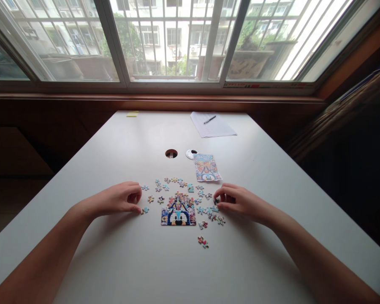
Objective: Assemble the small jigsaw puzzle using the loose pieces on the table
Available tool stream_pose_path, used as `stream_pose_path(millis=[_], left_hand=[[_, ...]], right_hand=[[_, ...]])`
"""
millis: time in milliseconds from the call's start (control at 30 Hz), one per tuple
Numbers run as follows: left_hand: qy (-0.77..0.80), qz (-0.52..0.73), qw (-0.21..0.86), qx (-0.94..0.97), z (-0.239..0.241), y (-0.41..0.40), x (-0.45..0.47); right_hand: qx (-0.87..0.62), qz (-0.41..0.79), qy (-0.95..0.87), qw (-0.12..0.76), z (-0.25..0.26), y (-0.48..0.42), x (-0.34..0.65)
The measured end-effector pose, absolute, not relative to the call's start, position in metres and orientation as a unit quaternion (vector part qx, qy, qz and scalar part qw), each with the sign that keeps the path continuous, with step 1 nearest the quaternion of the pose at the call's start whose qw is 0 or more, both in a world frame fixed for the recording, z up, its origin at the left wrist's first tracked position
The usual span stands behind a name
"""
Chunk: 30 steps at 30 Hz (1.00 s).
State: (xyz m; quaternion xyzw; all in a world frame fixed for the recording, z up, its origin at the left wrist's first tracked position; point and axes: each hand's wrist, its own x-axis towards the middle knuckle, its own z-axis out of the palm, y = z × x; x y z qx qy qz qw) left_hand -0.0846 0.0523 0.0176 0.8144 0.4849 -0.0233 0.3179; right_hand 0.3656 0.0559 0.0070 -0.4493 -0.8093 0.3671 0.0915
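Observation:
A partly assembled jigsaw puzzle lies on the white table, with a blue cartoon dog's face along its lower part and an uneven upper edge. To its left rests my left hand, fingers curled and the thumb apart from them. Its thumb tip is close beside a loose blue and brown puzzle piece. On the other side, my right hand has its thumb and fingertips around a small dark puzzle piece, partly hidden by the fingers. Several loose pieces lie near that hand, and more pieces are scattered above the puzzle.
Behind the pieces lies a creased picture sheet matching the puzzle. A round cable hole and a metal grommet are set in the table. Papers with a pen and a yellow sticky note lie at the far edge.

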Motion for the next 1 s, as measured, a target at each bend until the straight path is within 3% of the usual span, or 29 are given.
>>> stream_pose_path(millis=[700,1000], left_hand=[[0.486,-0.022,0.320,0.813,0.0198,0.0517,-0.0831],[0.483,-0.012,0.324,0.813,0.0157,0.0515,-0.0863]], right_hand=[[-0.518,0.285,-0.798,0.112,-0.0007,0.0536,0.3621],[-0.509,0.304,-0.798,0.107,0.0005,0.0541,0.3637]])
